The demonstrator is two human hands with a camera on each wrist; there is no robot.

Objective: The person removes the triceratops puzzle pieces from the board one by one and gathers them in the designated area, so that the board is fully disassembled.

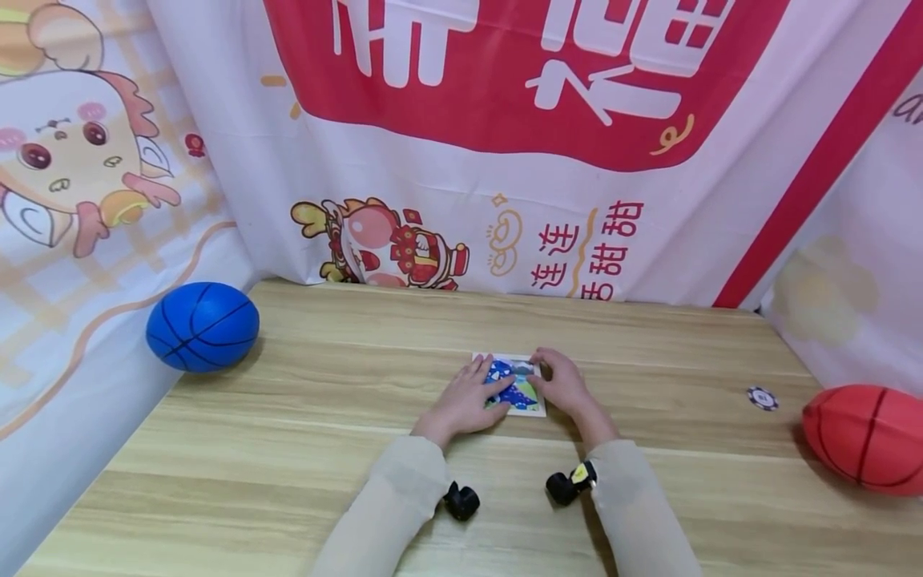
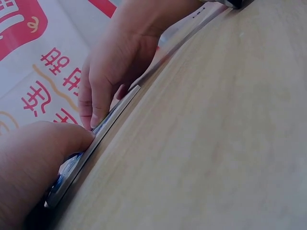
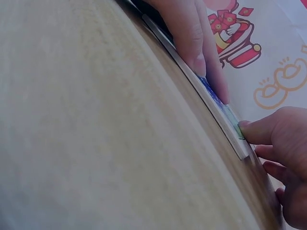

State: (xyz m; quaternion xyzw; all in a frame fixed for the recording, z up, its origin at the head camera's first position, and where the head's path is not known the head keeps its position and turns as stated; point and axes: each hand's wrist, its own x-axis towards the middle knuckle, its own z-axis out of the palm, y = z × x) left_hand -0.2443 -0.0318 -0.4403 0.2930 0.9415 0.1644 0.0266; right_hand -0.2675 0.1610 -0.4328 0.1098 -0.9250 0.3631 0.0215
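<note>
A small, flat square picture board (image 1: 532,407) with a white border and a blue and green picture lies on the wooden table. A greyish patch shows near its upper right corner. My left hand (image 1: 467,398) rests over its left part with the fingers spread across the picture. At the right side, my right hand (image 1: 565,383) has its fingers curled at the board's edge and its thumb on the face. In the right wrist view, the right thumb (image 3: 252,130) touches the board's top near one end. The left fingers cover part of the picture.
A blue ball (image 1: 203,327) sits at the table's left edge, and a red ball (image 1: 868,439) at the right. Near the red ball lies a round black-and-white chip (image 1: 762,398). A printed curtain (image 1: 447,160) hangs behind the wooden table (image 1: 303,449).
</note>
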